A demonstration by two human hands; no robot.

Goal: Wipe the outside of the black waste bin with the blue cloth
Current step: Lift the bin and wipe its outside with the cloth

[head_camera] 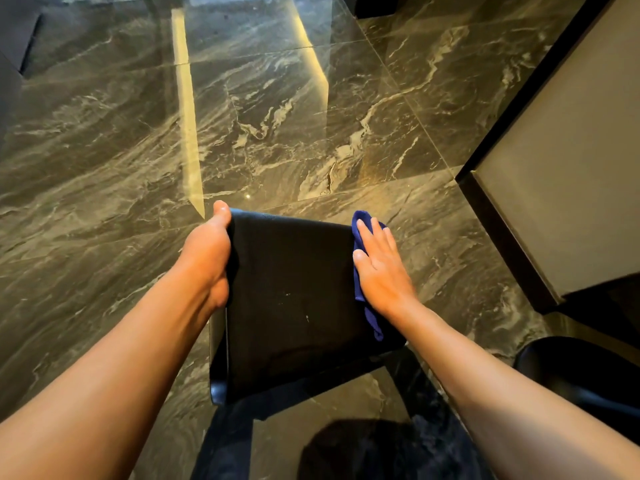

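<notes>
The black waste bin (294,299) is tipped on its side above the marble floor, a flat dark face turned up toward me. My left hand (207,254) grips the bin's left edge, thumb over the far corner. My right hand (381,268) lies flat on the bin's right side, fingers spread, pressing the blue cloth (363,244) against it. The cloth shows above my fingertips and hangs below my wrist; most of it is hidden under the palm.
Glossy dark marble floor (242,116) stretches ahead and to the left. A tan wall panel with a black base trim (561,161) stands at the right. A round black object (581,372) sits at the lower right. Dark clothing fills the bottom centre.
</notes>
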